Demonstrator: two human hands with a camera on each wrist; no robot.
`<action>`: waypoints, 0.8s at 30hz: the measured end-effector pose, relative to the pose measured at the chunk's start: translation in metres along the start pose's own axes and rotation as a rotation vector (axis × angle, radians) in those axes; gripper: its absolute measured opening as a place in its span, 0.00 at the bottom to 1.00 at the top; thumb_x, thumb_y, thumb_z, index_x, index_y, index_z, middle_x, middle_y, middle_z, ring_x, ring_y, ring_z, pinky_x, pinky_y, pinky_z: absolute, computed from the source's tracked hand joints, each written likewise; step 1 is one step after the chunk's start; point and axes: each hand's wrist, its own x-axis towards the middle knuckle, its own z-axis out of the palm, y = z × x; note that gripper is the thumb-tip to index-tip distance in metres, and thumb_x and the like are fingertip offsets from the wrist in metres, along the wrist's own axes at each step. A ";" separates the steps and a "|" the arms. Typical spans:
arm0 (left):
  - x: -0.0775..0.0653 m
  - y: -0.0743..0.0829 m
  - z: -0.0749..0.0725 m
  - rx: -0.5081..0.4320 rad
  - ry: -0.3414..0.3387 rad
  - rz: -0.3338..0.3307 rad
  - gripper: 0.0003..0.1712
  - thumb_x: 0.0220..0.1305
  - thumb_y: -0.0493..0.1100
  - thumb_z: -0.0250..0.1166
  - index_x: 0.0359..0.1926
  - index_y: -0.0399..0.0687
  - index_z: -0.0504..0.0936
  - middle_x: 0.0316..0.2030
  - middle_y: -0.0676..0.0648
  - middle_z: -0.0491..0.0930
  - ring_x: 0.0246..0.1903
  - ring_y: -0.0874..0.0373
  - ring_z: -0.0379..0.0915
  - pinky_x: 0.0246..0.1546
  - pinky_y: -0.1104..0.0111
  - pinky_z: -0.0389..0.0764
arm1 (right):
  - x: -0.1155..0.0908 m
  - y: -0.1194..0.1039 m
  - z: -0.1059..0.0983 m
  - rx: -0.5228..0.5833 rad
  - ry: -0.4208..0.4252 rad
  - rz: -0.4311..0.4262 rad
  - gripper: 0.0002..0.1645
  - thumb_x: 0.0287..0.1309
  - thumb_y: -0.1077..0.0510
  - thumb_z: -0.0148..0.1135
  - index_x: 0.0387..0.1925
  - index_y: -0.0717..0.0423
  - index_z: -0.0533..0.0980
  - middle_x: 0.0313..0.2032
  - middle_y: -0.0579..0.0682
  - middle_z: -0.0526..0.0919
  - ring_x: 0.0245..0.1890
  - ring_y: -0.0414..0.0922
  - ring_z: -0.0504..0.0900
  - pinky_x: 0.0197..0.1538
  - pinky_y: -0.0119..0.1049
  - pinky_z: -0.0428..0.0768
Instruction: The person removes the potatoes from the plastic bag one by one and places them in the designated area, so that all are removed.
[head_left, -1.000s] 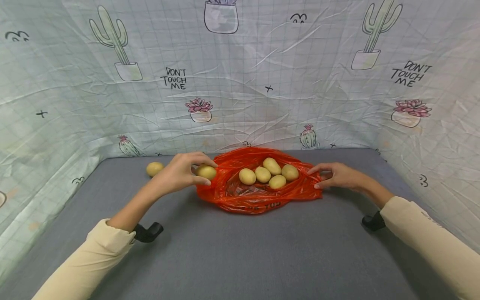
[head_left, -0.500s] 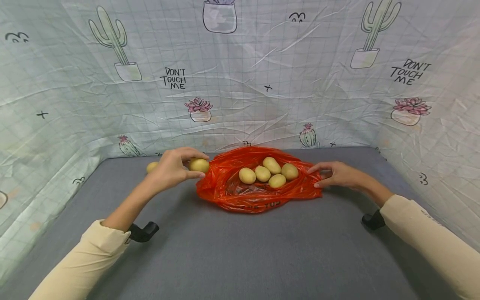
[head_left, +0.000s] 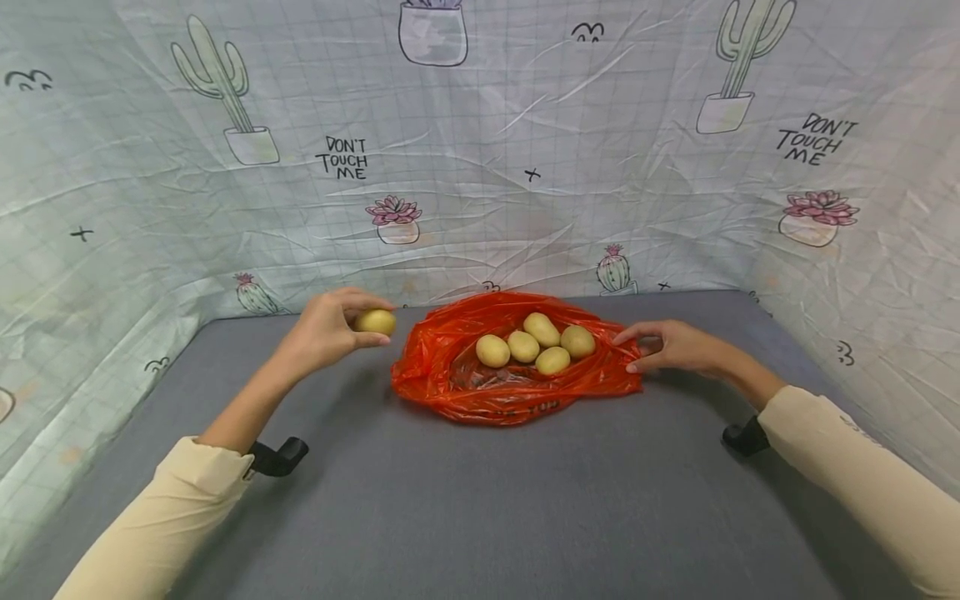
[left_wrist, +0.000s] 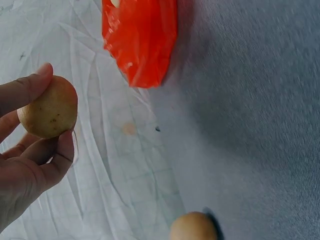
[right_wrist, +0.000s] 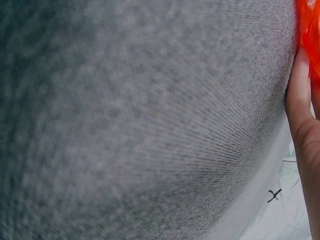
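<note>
My left hand (head_left: pixel 322 333) holds a potato (head_left: pixel 375 322) between thumb and fingers, raised above the table left of the red plastic bag (head_left: pixel 427 379). The left wrist view shows this potato (left_wrist: pixel 50 107) up close, with small dark specks on its skin. Several more potatoes (head_left: pixel 523 347) lie together in the bag's wide mouth. At the bag's right end, my right hand (head_left: pixel 671 346) grips the edge of the plastic between thumb and fingers. Only part of that hand and a strip of red plastic (right_wrist: pixel 311 30) show in the right wrist view.
Another potato (left_wrist: pixel 194 227) rests on the grey table (head_left: pixel 480 500); in the head view the left hand hides it. A printed cloth (head_left: pixel 480 167) hangs behind the table and along its sides. Black wrist mounts (head_left: pixel 281 457) stick out beneath the sleeves.
My left hand has drawn back to the left and away from the bag, carrying the potato with it. The right hand and the bag stay in place.
</note>
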 end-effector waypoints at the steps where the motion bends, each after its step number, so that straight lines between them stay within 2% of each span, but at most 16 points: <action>1: 0.000 -0.002 0.000 0.007 0.002 -0.006 0.24 0.52 0.38 0.80 0.53 0.44 0.88 0.52 0.40 0.83 0.45 0.45 0.80 0.43 0.55 0.78 | 0.000 0.000 0.000 -0.001 0.000 0.001 0.31 0.60 0.53 0.73 0.64 0.55 0.76 0.71 0.64 0.67 0.66 0.61 0.72 0.62 0.53 0.73; 17: 0.003 -0.048 0.000 0.043 0.019 -0.109 0.25 0.55 0.38 0.78 0.55 0.40 0.86 0.56 0.34 0.80 0.51 0.40 0.76 0.44 0.52 0.76 | 0.002 0.001 0.000 -0.007 -0.002 0.000 0.32 0.59 0.52 0.74 0.63 0.54 0.77 0.70 0.64 0.67 0.66 0.60 0.72 0.61 0.52 0.74; 24: 0.009 -0.058 0.001 0.076 0.005 -0.122 0.26 0.55 0.39 0.79 0.55 0.40 0.86 0.56 0.33 0.81 0.50 0.39 0.76 0.44 0.52 0.75 | 0.002 0.001 -0.001 -0.022 0.001 0.006 0.32 0.59 0.52 0.74 0.63 0.53 0.77 0.70 0.64 0.68 0.64 0.58 0.74 0.59 0.46 0.75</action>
